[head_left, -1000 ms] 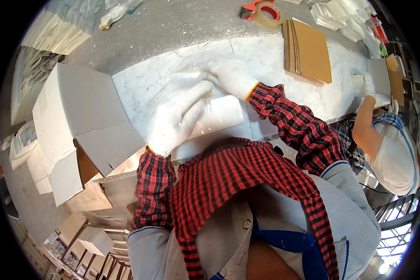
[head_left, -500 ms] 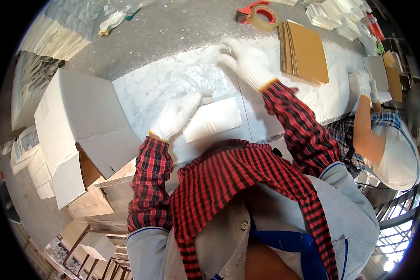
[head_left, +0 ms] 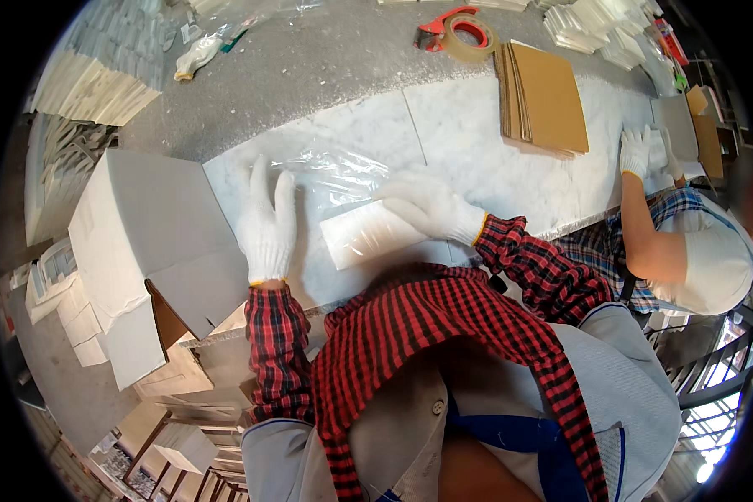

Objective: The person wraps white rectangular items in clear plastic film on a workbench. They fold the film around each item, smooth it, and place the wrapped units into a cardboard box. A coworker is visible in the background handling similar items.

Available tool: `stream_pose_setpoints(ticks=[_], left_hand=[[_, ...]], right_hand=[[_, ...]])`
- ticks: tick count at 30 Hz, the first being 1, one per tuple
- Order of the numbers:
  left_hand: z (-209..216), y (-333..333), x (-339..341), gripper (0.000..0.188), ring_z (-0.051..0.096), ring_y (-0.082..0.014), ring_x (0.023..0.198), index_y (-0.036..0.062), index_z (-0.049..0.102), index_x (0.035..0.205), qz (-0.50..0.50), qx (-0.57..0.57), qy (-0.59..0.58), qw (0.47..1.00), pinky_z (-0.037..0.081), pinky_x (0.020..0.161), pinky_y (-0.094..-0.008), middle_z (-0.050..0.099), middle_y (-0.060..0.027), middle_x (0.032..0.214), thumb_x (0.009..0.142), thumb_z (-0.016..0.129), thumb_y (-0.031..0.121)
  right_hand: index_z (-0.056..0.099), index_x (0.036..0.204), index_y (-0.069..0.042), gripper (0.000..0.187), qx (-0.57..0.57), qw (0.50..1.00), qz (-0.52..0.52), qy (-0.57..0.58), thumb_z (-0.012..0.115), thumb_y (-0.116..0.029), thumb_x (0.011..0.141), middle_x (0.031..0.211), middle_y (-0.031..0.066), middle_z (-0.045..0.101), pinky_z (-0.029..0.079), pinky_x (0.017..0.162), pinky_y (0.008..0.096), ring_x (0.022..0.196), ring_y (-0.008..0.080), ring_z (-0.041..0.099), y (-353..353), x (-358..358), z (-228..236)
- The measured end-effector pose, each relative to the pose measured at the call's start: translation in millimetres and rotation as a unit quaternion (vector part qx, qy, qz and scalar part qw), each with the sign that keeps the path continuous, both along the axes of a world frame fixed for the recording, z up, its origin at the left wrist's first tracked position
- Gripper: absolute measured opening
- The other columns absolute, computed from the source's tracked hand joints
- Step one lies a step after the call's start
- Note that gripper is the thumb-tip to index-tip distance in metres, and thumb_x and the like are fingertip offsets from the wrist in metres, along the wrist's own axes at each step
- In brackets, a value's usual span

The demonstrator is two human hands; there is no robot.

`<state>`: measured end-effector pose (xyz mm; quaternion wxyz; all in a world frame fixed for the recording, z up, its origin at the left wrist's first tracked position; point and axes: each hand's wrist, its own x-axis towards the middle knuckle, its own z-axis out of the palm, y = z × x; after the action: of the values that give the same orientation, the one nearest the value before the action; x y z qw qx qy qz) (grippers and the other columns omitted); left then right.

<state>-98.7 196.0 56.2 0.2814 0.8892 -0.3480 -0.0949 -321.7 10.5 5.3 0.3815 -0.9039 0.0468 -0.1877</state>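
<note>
A flat white rectangular pack (head_left: 366, 236), wrapped in shiny clear plastic, lies on the pale marble-patterned worktop in front of me. Loose clear plastic film (head_left: 343, 174) spreads out from its far side. My right hand (head_left: 433, 206), in a white knitted glove, lies across the pack's right end with its fingers stretched out; their tips are near the film. To the left of the pack, my left hand (head_left: 268, 222) is raised in the same kind of glove. Its thumb and fingers are apart, holding nothing, and it is nearest the film's left edge.
A large whitish carton (head_left: 155, 226) stands at left with flaps hanging open. Stacked brown cardboard sheets (head_left: 548, 99) and a red tape dispenser (head_left: 460, 35) lie farther back. A co-worker's gloved hand (head_left: 635, 151) works at far right. White slabs (head_left: 100, 71) are piled far left.
My left hand has moved left, away from the pack. My right hand has come down and nearer, from beyond the pack onto its right end. The film has shifted.
</note>
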Motion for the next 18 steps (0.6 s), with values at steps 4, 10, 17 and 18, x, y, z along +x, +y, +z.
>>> stream_pose_setpoints(ticks=[4,10,17,18], left_hand=[[48,-22,-26,0.053,0.063,-0.0361,0.131,0.0047,0.061,0.143,-0.139,-0.187,-0.029,0.972,0.051,0.107,-0.0462,0.061,-0.0265,0.144,0.094,0.073,0.023],[17,-20,-30,0.037,0.070,-0.0228,0.106,0.0008,0.073,0.129,-0.208,-0.112,0.427,0.873,0.051,0.099,-0.0317,0.077,-0.0152,0.117,0.110,0.051,0.023],[-37,-10,-32,0.050,0.068,-0.0328,0.124,-0.0066,0.068,0.131,-0.228,-0.066,0.354,0.905,0.048,0.110,-0.0392,0.073,-0.0219,0.129,0.108,0.039,0.027],[-35,-12,-34,0.045,0.067,-0.0344,0.124,-0.0053,0.069,0.129,-0.203,-0.056,0.366,0.907,0.048,0.109,-0.0403,0.073,-0.0219,0.130,0.105,0.042,0.022]], right_hand=[[0.078,0.107,-0.015,0.023,-0.082,0.979,0.007,0.187,0.059,-0.025,0.099,0.100,0.0090,0.076,0.055,0.080,0.0431,0.088,0.0299,0.071,-2,12,12],[0.081,0.083,-0.013,0.019,-0.169,0.955,0.030,0.241,0.067,-0.027,0.084,0.072,0.0137,0.072,0.054,0.063,0.0483,0.067,0.0359,0.070,0,21,-8],[0.071,0.118,-0.011,0.024,0.001,0.999,0.035,0.032,0.061,-0.025,0.101,0.107,0.0066,0.071,0.051,0.095,0.0431,0.104,0.0306,0.066,-18,-3,2],[0.071,0.122,-0.010,0.028,0.009,0.998,0.040,0.039,0.061,-0.027,0.103,0.110,0.0073,0.073,0.051,0.097,0.0434,0.106,0.0317,0.066,-25,-1,7]])
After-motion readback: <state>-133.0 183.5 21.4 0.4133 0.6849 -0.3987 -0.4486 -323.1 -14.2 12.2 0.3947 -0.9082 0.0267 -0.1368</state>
